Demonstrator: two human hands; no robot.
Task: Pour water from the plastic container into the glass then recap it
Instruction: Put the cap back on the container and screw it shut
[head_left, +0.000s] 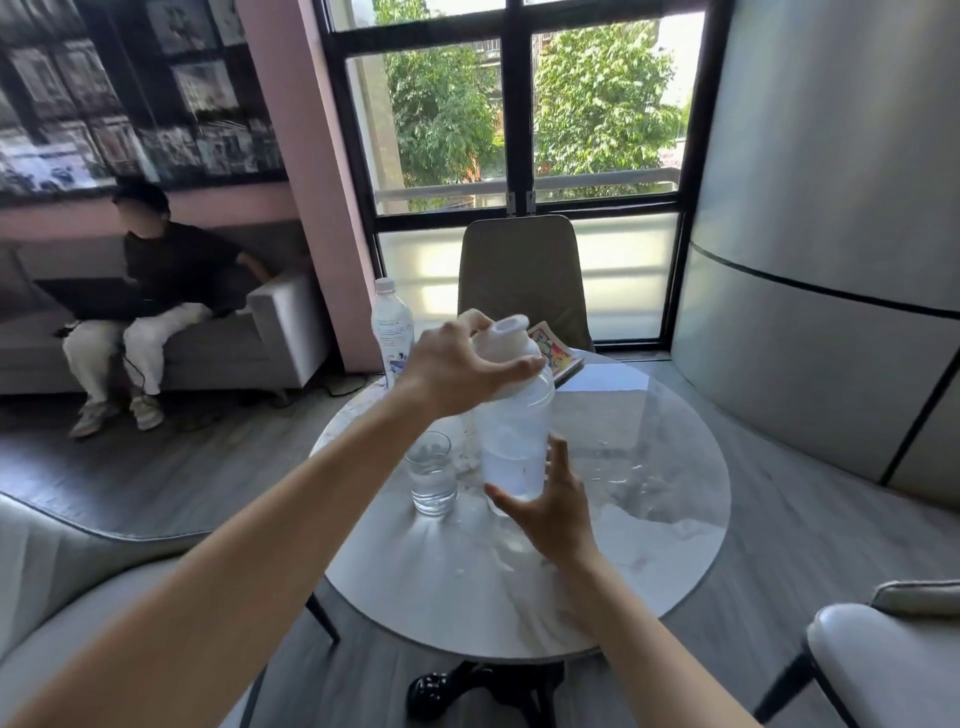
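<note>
A clear plastic container stands upright on the round marble table, partly filled with water. Its white lid sits on top, and my left hand grips that lid from the left. My right hand wraps around the container's lower part, fingers spread on its wall. Just left of the container stands a short glass with water in its lower half.
A capped water bottle stands at the table's far left edge, a colourful booklet at the back. Chairs surround the table: one behind, one front left, one front right. A person sits on a sofa.
</note>
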